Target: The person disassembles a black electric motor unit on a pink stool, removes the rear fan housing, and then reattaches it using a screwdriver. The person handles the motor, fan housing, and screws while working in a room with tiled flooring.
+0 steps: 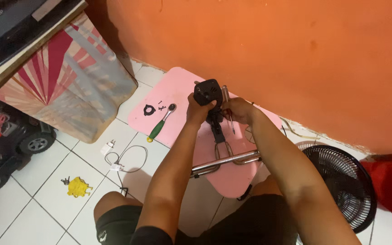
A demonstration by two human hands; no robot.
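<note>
Black plastic fan part [208, 92], upright, gripped by both hands.

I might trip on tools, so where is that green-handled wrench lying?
The green-handled wrench lies on the pink board, left of the person's left hand, beside a small black ring and a few loose screws.

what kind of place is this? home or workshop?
Likely a home room, not a workshop: white tiled floor, toy car, and a person working on a low pink table by an orange wall.

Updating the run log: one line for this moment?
left hand: grips black part | right hand: holds screwdriver | ratchet: on pink board
</note>
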